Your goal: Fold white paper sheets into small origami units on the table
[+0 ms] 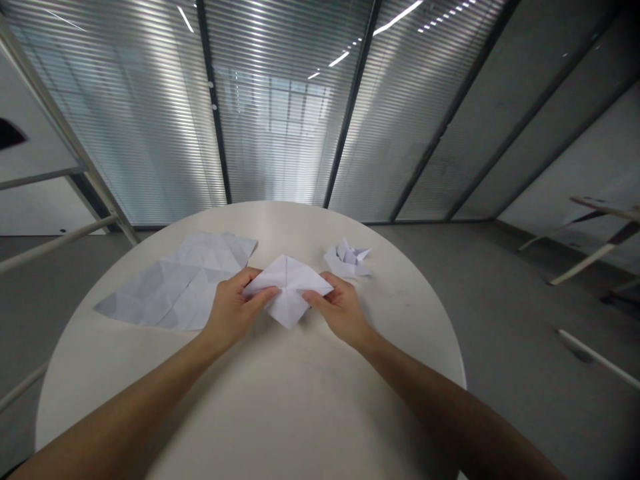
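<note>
A white folded paper (pixel 287 275), diamond-shaped with creases crossing at its middle, is held between my two hands just over the table. My left hand (pixel 235 303) pinches its left corner, thumb on top and fingers underneath. On the opposite corner my right hand (pixel 341 305) grips in the same way. The fingers under the paper are mostly hidden. Left of my left hand lie creased white paper sheets (pixel 165 290), spread flat and overlapping. Beyond my right hand sits a folded paper piece (pixel 347 258) with pointed flaps standing up.
The round white table (pixel 300 400) carries all the paper. Behind it stands a glass partition with blinds (pixel 280 133). A whiteboard on a metal frame (pixel 107 210) is at the left. Another table (pixel 607 208) with pale legs stands at the far right.
</note>
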A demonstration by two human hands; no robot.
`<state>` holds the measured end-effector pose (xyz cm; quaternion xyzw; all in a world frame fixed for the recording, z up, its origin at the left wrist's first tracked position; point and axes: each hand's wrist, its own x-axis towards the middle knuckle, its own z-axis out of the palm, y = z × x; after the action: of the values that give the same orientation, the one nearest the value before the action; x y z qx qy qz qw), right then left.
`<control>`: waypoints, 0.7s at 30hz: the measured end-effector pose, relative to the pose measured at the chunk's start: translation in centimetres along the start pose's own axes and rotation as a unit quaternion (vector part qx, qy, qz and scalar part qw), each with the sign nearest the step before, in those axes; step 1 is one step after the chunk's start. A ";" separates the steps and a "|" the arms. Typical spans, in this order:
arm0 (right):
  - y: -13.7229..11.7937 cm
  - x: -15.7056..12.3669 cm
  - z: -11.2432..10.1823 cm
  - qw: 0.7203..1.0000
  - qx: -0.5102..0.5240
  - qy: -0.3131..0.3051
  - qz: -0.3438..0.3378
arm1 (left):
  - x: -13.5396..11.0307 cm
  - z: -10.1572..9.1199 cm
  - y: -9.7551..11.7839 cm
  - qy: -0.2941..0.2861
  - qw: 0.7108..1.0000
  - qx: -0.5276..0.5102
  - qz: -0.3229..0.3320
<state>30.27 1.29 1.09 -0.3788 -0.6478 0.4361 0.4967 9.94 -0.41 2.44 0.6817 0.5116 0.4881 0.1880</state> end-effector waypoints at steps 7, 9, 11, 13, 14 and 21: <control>-0.5 0.2 0.4 0.997 0.065 0.015 0.037 | -0.1 0.7 -0.4 -0.081 0.959 -0.262 -0.073; -0.3 0.4 0.3 0.996 0.078 0.030 0.044 | 0.0 0.8 -0.4 -0.092 0.940 -0.315 -0.088; -0.1 0.5 0.3 0.993 0.096 0.051 0.051 | 0.0 1.0 -0.4 -0.098 0.922 -0.361 -0.100; 0.1 0.7 0.3 0.989 0.125 0.057 0.059 | 0.1 1.2 -0.3 -0.100 0.910 -0.385 -0.112; 0.2 0.7 0.3 0.986 0.141 0.053 0.064 | 0.1 1.3 -0.4 -0.100 0.909 -0.387 -0.119; 0.1 0.6 0.4 0.975 0.211 0.030 0.071 | 0.0 1.6 -1.0 -0.100 0.919 -0.362 -0.120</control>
<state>29.71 1.79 1.12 -0.3237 -0.4977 0.5855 0.5520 10.84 0.40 0.97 0.5462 0.3565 0.5433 0.5287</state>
